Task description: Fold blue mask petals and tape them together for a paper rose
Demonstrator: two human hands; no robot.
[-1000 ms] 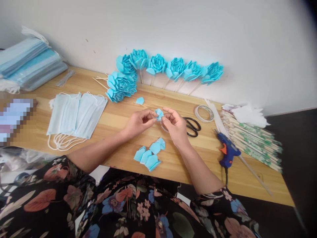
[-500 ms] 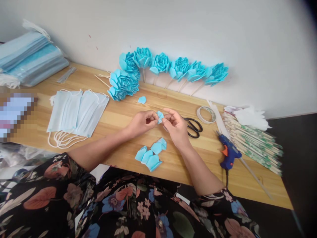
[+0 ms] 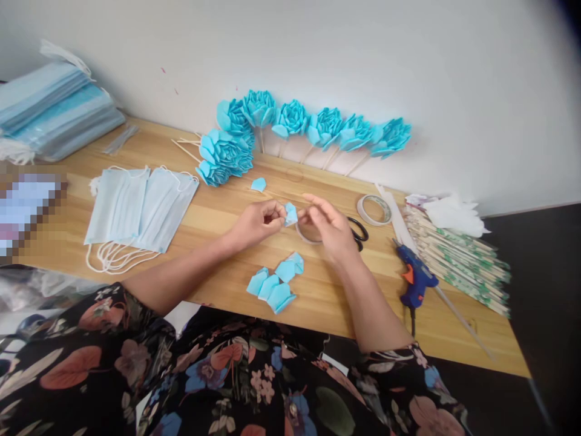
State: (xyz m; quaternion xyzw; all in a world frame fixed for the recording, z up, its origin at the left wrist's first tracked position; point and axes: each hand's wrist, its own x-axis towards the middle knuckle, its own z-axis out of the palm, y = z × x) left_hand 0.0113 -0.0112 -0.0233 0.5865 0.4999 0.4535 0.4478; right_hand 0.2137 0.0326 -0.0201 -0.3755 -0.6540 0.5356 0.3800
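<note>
I have the small blue folded piece up between my two hands, above the middle of the wooden surface. My left hand has its grip closed on the piece's left edge, thumb against fingertips. My right hand is just beside it — its grip loose, the fingers parted and slightly bent, close to the piece's right edge. Below that hand I see part of a pale ring, and the black scissors handles show past its far side. Nearer to me lies a cluster of blue petals; one single petal lies beyond my left hand. Farther right are a tape roll and a blue glue gun — well apart from both hands.
</note>
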